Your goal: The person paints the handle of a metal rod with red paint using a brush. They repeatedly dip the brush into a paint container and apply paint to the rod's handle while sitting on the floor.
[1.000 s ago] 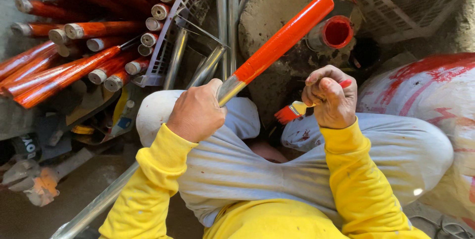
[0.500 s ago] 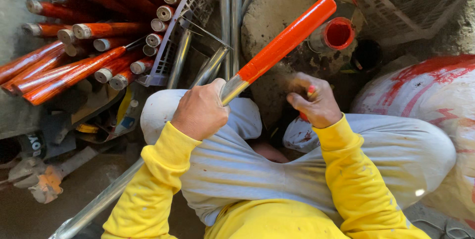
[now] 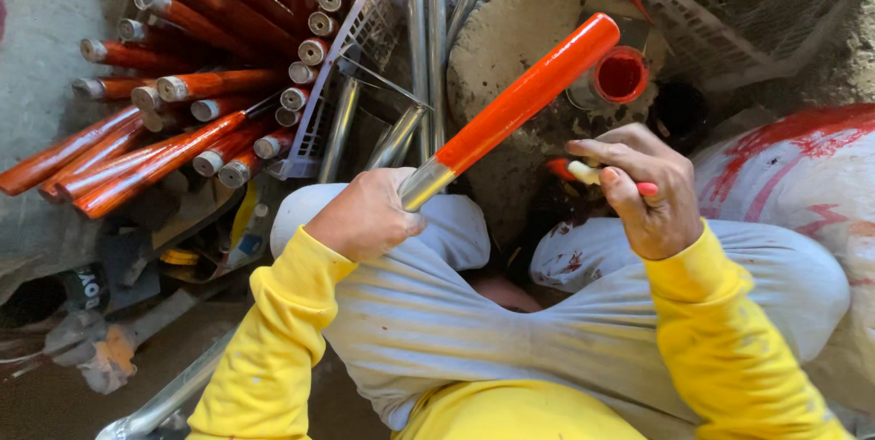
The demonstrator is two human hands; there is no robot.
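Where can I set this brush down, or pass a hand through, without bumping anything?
Bare concrete floor lies far left, beside the painted pipe stack. The round stone slab has bare top left of the red paint cup. Crowded: between the knees, around the left hand and right hand.

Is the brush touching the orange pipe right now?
No. The brush in the right hand sits clear of the pipe, which the left hand holds.

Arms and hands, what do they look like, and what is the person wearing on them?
Both arms wear long bright yellow sleeves with ribbed cuffs at the wrists. The left hand and the right hand are bare: no gloves, rings or watch show.
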